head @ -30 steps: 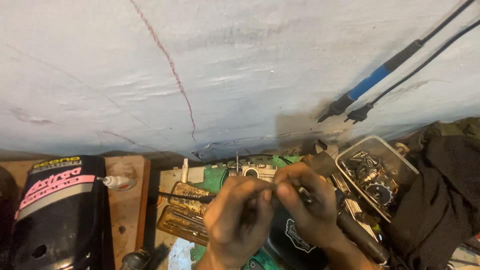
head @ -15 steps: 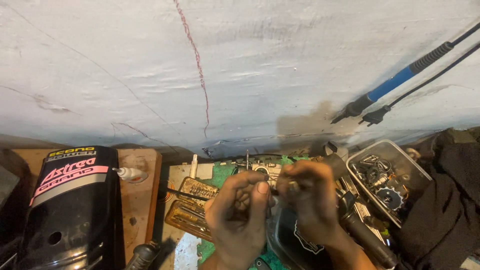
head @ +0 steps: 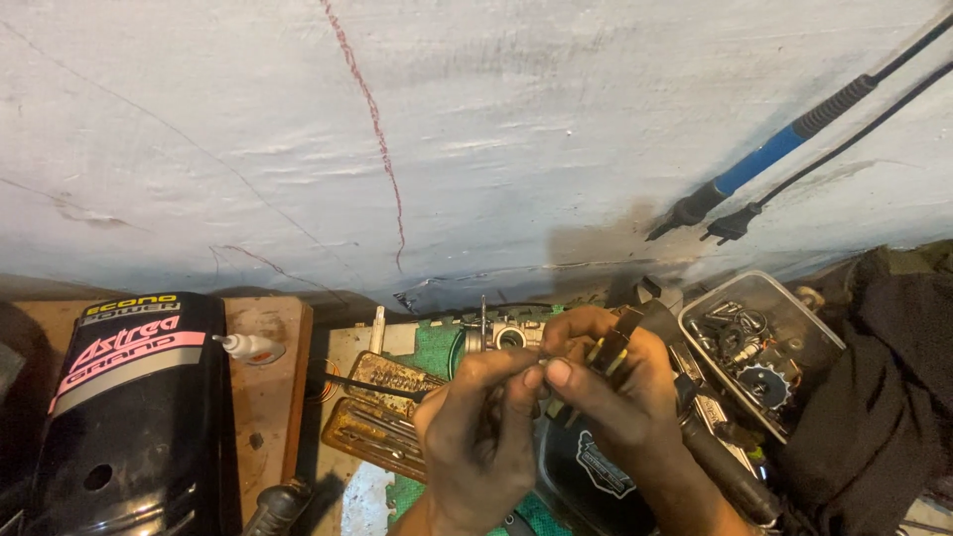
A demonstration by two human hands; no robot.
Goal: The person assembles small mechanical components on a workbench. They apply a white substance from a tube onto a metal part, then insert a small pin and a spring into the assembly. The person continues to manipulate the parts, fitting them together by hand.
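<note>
My two hands meet low in the middle of the view, both dark with grime. My right hand [head: 620,402] grips a small black and tan connector-like part [head: 609,349] that sticks up between its fingers. The fingertips of my left hand [head: 475,437] are pinched together against my right thumb, on the lower end of the same part. A thin black rod [head: 372,385] runs left from under my left hand; whether that hand holds it is hidden. Just beyond the fingers lies a small metal assembly [head: 496,335] on a green mat [head: 437,347].
Left: a black glossy cover panel [head: 129,417] on a wooden board [head: 266,397], with a white glue tube [head: 248,345]. Amber bit cases [head: 382,402] lie under my left hand. Right: a clear tray [head: 824,342] of metal parts and black cloth [head: 884,407]. A blue-handled soldering iron [head: 764,159] hangs on the wall.
My hands stay together on the small part, with only slight finger shifts. The view has drifted, so the bench things sit a little further right in the picture.
</note>
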